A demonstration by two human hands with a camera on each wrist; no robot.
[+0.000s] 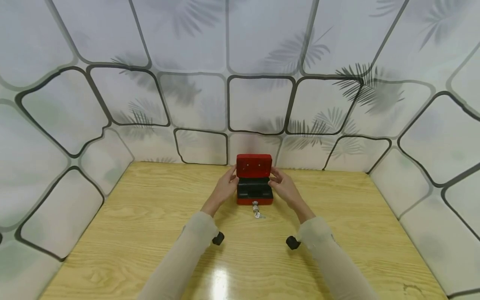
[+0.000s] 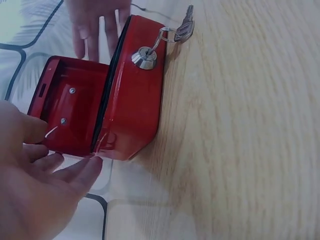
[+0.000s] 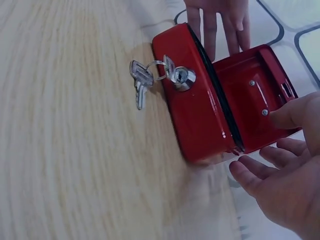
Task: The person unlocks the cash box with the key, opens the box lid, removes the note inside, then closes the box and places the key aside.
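Your cash box sits mid-worktop with its lid already raised upright and the keys hanging from the front lock. Your left hand and right hand flank the lid, fingers relaxed, thumbs touching it, gripping nothing.

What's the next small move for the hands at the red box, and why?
Probably let go of the lid and reach into the black tray. The red box already stands open, lid upright, key in the lock, and the left hand and right hand flank the lid.
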